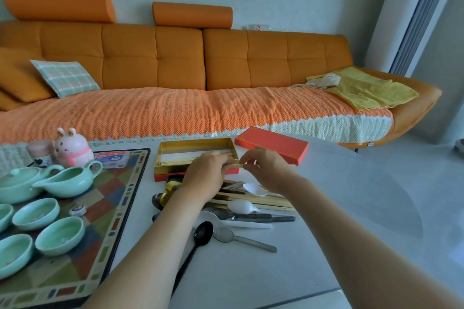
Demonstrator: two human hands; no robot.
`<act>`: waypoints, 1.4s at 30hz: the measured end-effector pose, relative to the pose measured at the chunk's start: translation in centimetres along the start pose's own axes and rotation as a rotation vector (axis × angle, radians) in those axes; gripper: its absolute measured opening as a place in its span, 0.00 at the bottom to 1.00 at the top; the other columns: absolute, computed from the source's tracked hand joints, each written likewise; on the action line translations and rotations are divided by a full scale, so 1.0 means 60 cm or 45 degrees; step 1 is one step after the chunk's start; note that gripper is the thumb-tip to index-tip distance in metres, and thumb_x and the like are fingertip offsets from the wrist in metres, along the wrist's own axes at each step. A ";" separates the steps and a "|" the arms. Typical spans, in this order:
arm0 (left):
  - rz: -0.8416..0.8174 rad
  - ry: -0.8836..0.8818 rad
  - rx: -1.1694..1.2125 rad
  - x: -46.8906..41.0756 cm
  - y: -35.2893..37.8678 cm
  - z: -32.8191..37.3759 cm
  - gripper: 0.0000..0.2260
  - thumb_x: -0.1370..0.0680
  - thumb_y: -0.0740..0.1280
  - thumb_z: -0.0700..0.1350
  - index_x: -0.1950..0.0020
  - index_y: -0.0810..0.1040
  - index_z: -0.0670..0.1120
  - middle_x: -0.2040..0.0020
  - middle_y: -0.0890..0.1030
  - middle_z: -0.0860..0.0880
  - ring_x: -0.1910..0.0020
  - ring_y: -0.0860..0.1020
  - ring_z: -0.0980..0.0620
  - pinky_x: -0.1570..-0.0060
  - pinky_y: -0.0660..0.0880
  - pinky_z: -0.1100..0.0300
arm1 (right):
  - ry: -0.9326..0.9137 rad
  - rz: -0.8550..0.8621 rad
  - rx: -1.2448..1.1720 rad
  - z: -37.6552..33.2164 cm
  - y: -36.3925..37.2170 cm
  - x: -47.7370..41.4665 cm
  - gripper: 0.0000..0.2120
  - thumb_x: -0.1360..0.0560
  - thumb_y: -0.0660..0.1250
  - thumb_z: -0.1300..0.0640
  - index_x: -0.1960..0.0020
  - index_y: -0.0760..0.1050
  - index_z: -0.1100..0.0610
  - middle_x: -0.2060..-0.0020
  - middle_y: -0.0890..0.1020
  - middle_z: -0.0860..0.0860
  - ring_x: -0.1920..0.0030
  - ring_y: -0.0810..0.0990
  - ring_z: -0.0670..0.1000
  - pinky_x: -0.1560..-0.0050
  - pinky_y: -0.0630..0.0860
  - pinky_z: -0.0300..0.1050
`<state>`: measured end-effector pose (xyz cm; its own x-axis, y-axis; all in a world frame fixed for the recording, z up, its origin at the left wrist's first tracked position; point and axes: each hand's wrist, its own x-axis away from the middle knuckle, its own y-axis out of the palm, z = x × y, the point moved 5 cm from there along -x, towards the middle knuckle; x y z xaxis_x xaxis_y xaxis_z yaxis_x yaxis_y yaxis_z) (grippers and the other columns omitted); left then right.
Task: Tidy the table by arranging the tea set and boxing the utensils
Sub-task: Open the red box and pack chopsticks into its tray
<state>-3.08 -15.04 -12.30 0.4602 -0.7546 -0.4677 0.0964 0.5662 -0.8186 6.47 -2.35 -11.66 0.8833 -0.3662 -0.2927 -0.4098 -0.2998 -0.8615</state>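
An open gold-lined red box sits on the white table, with its red lid lying just to the right. My left hand and my right hand hold a pair of wooden chopsticks between them over the box's near right corner. Below my hands lies a heap of utensils: chopsticks, white plastic spoons, dark-handled cutlery, a black spoon and a grey metal spoon. On a patterned tray at the left stand a green teapot, a green pitcher and several green cups.
A pink rabbit figure, a small lidded jar and a blue-and-white packet stand at the tray's far end. An orange sofa runs behind the table. The table's rounded edge curves at the right.
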 end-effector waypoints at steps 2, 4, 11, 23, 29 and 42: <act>0.063 -0.065 -0.005 0.000 -0.018 -0.022 0.10 0.19 0.62 0.43 0.43 0.82 0.48 0.50 0.80 0.50 0.51 0.77 0.48 0.52 0.75 0.53 | 0.002 0.013 0.059 -0.001 0.004 -0.004 0.11 0.19 0.62 0.58 0.41 0.80 0.52 0.50 0.79 0.49 0.52 0.78 0.51 0.51 0.76 0.47; 0.125 -0.130 -0.045 0.001 -0.038 -0.049 0.10 0.19 0.62 0.43 0.44 0.82 0.48 0.50 0.80 0.51 0.50 0.76 0.48 0.52 0.75 0.53 | 0.004 0.045 0.105 0.001 0.006 -0.009 0.13 0.19 0.60 0.61 0.39 0.79 0.54 0.50 0.80 0.52 0.52 0.78 0.54 0.50 0.77 0.51; 0.231 -0.322 -0.259 0.018 -0.087 -0.125 0.10 0.19 0.62 0.45 0.44 0.82 0.51 0.45 0.81 0.51 0.44 0.74 0.46 0.45 0.69 0.50 | -0.039 0.250 0.072 -0.013 0.016 -0.038 0.14 0.20 0.59 0.65 0.41 0.81 0.56 0.52 0.80 0.50 0.50 0.77 0.54 0.51 0.71 0.46; -0.224 -0.245 -0.194 0.030 -0.035 -0.141 0.18 0.17 0.58 0.52 0.28 0.71 0.53 0.31 0.72 0.52 0.31 0.66 0.49 0.31 0.62 0.50 | 0.115 0.200 0.335 -0.049 0.074 -0.090 0.16 0.19 0.58 0.58 0.40 0.79 0.45 0.44 0.80 0.47 0.42 0.71 0.54 0.44 0.65 0.51; -0.355 -0.291 -0.270 0.027 -0.027 -0.149 0.21 0.18 0.56 0.56 0.25 0.66 0.54 0.28 0.71 0.50 0.30 0.67 0.46 0.32 0.60 0.49 | -0.065 0.057 0.199 -0.065 0.088 -0.083 0.17 0.21 0.56 0.58 0.40 0.80 0.48 0.42 0.81 0.48 0.41 0.74 0.52 0.37 0.64 0.50; 0.065 -0.005 -0.171 0.014 -0.047 -0.063 0.10 0.20 0.63 0.42 0.41 0.79 0.50 0.45 0.76 0.52 0.42 0.71 0.50 0.43 0.68 0.56 | -0.157 0.274 0.086 -0.039 0.027 -0.053 0.13 0.26 0.65 0.65 0.50 0.83 0.50 0.53 0.80 0.47 0.53 0.77 0.51 0.49 0.75 0.51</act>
<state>-6.29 -18.52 -11.65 0.4651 -0.7243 -0.5089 -0.0459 0.5544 -0.8310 2.47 -3.75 -11.15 0.8004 -0.3038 -0.5168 -0.5787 -0.1660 -0.7985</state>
